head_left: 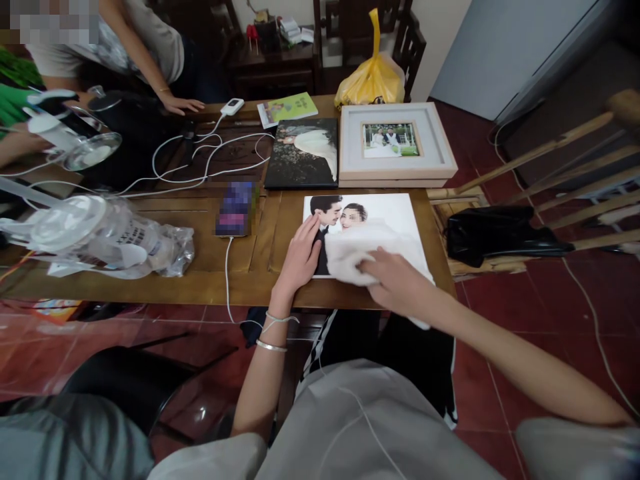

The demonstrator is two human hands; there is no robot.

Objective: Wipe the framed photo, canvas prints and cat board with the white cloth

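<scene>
A white-bordered photo panel (390,203) with a picture of a couple lies flat near the front edge of the wooden table. My left hand (300,257) rests along the panel's left side, fingers stretched out over the picture. In my right hand (397,277) is a white cloth (345,257), pressed onto the lower part of the panel and covering some of the picture. Just behind the panel lie a dark photo panel (300,160) showing a white gown, and a pale wooden frame (395,170) with a small photo set inside.
A yellow plastic bag (373,80) and a green booklet (293,107) lie at the back. To the left are a phone (234,210) on a white cable, a bagged plastic cup (75,223) and a dark kettle (117,147). Another person's hand (181,105) rests on the far edge.
</scene>
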